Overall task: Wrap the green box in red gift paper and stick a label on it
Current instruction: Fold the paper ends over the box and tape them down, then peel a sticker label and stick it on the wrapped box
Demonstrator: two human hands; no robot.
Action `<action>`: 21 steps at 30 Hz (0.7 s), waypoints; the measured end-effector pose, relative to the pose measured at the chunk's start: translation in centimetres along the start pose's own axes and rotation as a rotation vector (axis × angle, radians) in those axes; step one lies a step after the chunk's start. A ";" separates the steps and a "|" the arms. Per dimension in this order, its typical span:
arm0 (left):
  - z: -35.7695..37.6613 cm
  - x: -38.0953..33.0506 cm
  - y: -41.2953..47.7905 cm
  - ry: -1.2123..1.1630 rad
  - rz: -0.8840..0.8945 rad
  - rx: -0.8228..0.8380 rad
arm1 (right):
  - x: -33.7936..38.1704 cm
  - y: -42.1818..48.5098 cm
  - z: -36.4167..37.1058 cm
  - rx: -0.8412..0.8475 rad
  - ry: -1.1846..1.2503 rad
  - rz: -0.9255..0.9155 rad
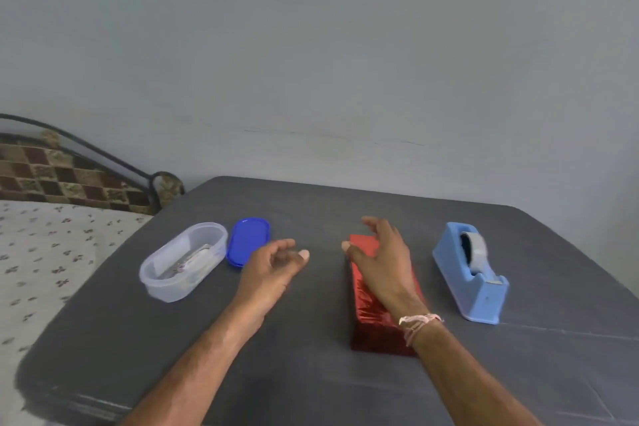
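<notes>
A long box wrapped in shiny red paper (371, 318) lies on the grey table (311, 373), running from near to far. My right hand (382, 261) hovers over its far half with fingers spread and relaxed, holding nothing. To the left of the box, my left hand (275, 266) floats above the table with fingers loosely curled and nothing in it. No green surface of the box shows. A clear oval container (183, 261) at the left holds what look like paper labels.
A blue oval lid (248, 241) lies beside the clear container. A light blue tape dispenser (472, 273) with a roll stands right of the box. A bed with a flowered sheet (45, 252) adjoins the table's left edge. A wall rises behind.
</notes>
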State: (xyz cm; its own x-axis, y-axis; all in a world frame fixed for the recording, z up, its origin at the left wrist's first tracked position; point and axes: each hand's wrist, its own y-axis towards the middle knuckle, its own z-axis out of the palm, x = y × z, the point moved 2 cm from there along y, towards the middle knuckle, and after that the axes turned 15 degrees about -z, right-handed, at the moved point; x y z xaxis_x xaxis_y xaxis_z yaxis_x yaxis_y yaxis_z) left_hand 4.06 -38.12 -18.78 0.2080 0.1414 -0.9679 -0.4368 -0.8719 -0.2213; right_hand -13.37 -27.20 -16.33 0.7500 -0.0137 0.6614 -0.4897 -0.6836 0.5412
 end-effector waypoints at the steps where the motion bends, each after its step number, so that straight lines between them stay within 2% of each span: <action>1: -2.4 -0.3 0.4 0.056 0.071 -0.117 | 1.2 0.7 2.0 0.047 0.081 0.004; 4: -10.0 0.0 2.2 0.414 0.205 -0.652 | 4.5 1.8 8.6 0.252 0.318 0.093; 5: -12.4 0.5 2.6 0.525 0.168 -0.786 | 5.2 2.0 10.8 0.302 0.352 0.108; 6: -14.6 1.1 3.1 0.576 0.077 -0.840 | 6.1 2.0 13.0 0.341 0.382 0.115; 7: -16.4 1.8 3.5 0.572 -0.026 -0.829 | 6.9 2.0 15.0 0.374 0.417 0.121; 9: -18.3 3.1 3.8 0.484 -0.183 -0.698 | 8.4 1.7 18.1 0.428 0.491 0.132; 11: -19.1 4.3 3.5 0.385 -0.177 -0.595 | 9.5 1.7 20.1 0.455 0.488 0.100; 13: -19.4 5.4 3.0 0.293 -0.143 -0.574 | 9.8 2.0 21.4 0.488 0.395 0.033; 17: -18.8 6.7 2.8 0.081 -0.171 -0.476 | 9.7 3.4 22.0 0.604 0.041 -0.185; 21: -18.6 7.0 2.9 -0.051 -0.155 -0.436 | 12.0 4.9 24.0 0.866 -0.507 -0.528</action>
State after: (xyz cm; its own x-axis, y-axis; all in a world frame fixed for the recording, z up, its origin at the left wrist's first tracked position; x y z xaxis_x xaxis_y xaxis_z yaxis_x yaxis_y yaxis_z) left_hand 20.51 -48.40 -23.98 0.1942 0.2991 -0.9343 0.0071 -0.9528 -0.3036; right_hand 3.89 -48.22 -18.24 0.9617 0.2665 0.0641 0.2659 -0.9638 0.0181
